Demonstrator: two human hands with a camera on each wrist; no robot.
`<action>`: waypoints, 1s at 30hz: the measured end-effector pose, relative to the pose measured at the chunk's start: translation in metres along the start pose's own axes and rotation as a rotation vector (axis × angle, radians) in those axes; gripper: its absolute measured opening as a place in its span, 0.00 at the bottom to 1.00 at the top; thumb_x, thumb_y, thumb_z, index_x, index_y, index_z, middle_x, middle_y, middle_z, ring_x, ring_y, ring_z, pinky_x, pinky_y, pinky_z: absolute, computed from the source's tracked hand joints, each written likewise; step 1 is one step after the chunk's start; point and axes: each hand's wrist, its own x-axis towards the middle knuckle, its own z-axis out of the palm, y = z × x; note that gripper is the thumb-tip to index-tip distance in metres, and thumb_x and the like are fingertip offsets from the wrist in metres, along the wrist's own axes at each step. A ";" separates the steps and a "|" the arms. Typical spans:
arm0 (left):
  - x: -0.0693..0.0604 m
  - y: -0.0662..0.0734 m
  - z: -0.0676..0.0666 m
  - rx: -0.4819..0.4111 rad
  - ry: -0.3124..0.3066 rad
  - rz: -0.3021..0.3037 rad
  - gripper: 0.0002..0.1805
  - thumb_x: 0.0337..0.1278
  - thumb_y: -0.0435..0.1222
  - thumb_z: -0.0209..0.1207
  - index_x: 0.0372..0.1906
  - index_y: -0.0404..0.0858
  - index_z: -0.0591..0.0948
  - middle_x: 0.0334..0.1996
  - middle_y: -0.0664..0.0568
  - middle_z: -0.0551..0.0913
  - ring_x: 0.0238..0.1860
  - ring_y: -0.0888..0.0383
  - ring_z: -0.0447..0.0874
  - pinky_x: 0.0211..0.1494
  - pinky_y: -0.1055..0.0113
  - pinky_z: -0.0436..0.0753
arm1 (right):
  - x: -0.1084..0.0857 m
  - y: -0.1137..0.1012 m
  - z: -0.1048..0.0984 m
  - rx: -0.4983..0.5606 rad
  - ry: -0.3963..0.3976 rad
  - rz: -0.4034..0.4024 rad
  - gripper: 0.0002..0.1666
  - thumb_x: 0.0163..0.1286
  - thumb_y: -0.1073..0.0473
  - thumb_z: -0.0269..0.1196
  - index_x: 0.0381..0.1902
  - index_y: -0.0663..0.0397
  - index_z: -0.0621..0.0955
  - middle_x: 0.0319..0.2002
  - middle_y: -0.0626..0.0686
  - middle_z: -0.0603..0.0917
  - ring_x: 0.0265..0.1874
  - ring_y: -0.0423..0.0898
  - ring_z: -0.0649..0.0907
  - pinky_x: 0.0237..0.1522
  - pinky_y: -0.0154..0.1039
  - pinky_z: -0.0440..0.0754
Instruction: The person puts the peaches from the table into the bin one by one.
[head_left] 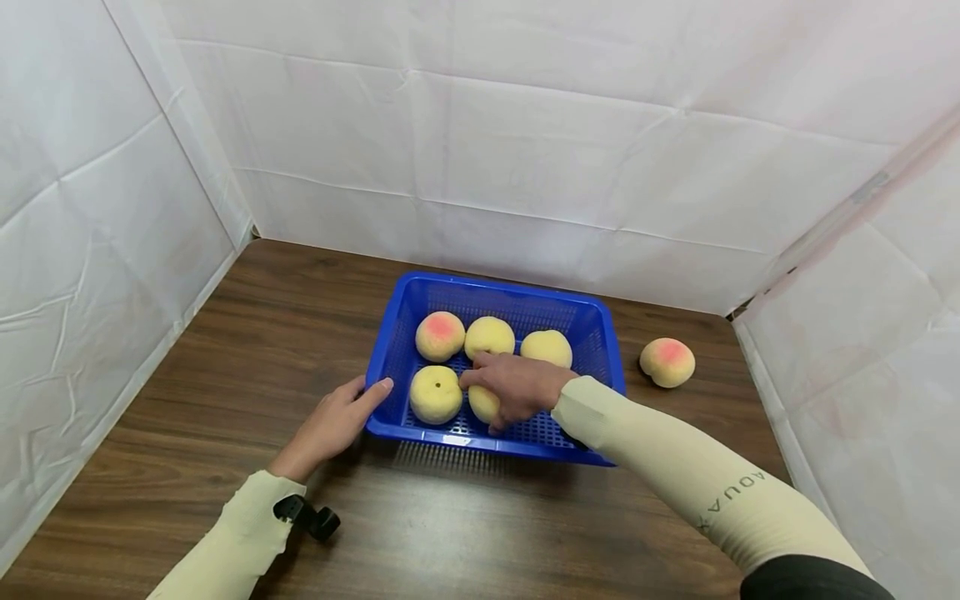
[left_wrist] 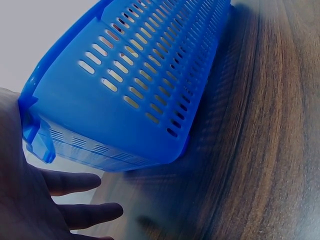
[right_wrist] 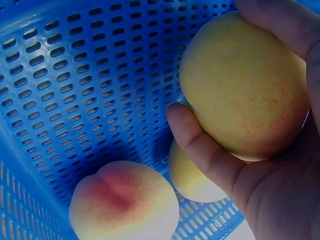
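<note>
A blue plastic basket [head_left: 495, 446] with slotted walls stands on the table and holds several yellow peaches. My left hand [head_left: 337, 421] is at its left front corner, the thumb lying over the rim. In the left wrist view the fingers [left_wrist: 90, 216] extend straight outside the basket wall, apart from it. Inside the basket my right hand [head_left: 521, 385] grips a yellow peach [right_wrist: 245, 85], thumb and fingers curled round its sides. Near it sit a pink-topped peach [head_left: 440, 336], a front-left peach [head_left: 436, 395] and two back peaches, one [head_left: 490, 337] beside the other [head_left: 547, 348].
Another pink-topped peach [head_left: 667, 362] lies on the wooden table [head_left: 225, 375], to the right of the basket. White sheeting [head_left: 525, 150] encloses the table at the back and both sides. A small black device [head_left: 307, 517] is fixed at the left wrist.
</note>
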 end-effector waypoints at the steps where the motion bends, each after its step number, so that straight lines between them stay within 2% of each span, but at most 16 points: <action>1: 0.000 0.000 0.000 0.002 0.000 0.003 0.43 0.78 0.64 0.43 0.80 0.37 0.64 0.72 0.35 0.76 0.72 0.37 0.74 0.74 0.35 0.70 | 0.000 0.000 0.000 0.000 -0.002 0.002 0.39 0.58 0.48 0.81 0.66 0.36 0.78 0.55 0.48 0.77 0.45 0.43 0.80 0.53 0.42 0.84; 10: 0.000 -0.001 0.000 -0.006 -0.001 -0.001 0.45 0.77 0.66 0.42 0.80 0.37 0.64 0.72 0.36 0.76 0.72 0.38 0.75 0.74 0.35 0.70 | 0.004 0.002 0.001 0.007 -0.037 0.019 0.41 0.59 0.47 0.80 0.68 0.36 0.76 0.56 0.49 0.76 0.45 0.43 0.79 0.53 0.43 0.84; 26: 0.001 -0.002 0.000 -0.019 0.004 0.009 0.44 0.77 0.66 0.42 0.80 0.38 0.64 0.72 0.37 0.76 0.72 0.39 0.75 0.75 0.36 0.70 | 0.016 0.003 0.010 -0.044 -0.045 0.005 0.38 0.56 0.46 0.81 0.61 0.44 0.77 0.48 0.49 0.75 0.36 0.42 0.79 0.42 0.38 0.82; 30: 0.001 -0.001 0.001 -0.020 0.007 0.012 0.43 0.77 0.65 0.43 0.80 0.38 0.64 0.72 0.36 0.76 0.72 0.38 0.74 0.75 0.36 0.70 | 0.017 0.003 0.012 -0.048 -0.053 0.029 0.42 0.58 0.41 0.80 0.65 0.44 0.76 0.52 0.49 0.76 0.38 0.42 0.79 0.46 0.39 0.83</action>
